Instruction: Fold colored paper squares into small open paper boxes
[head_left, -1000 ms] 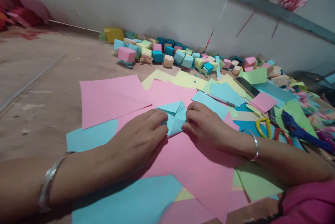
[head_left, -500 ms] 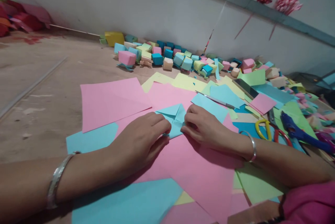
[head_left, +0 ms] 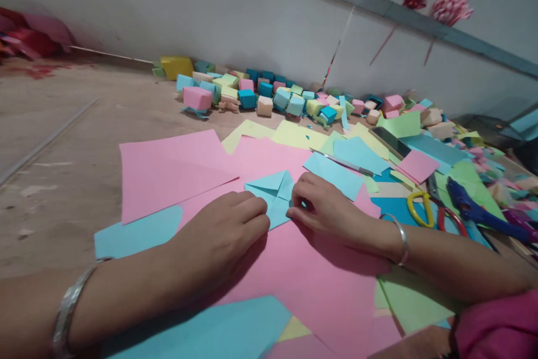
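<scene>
A small light-blue folded paper (head_left: 275, 194) lies on a large pink sheet (head_left: 294, 264) in the middle of the table. My left hand (head_left: 218, 233) rests curled on its left edge, fingertips pressing the paper down. My right hand (head_left: 323, 208) pinches its right edge with closed fingers. Each wrist carries a silver bangle.
Several loose pink, blue, yellow and green sheets (head_left: 168, 168) cover the wooden table (head_left: 63, 180). A row of small folded paper cubes (head_left: 269, 98) runs along the wall. Yellow-handled scissors (head_left: 420, 208), a blue glue gun (head_left: 479, 210) and a thin knife (head_left: 344, 163) lie at the right.
Both hands have drawn closer over the blue paper, covering more of it, and the fold looks flatter. The view has shifted slightly.
</scene>
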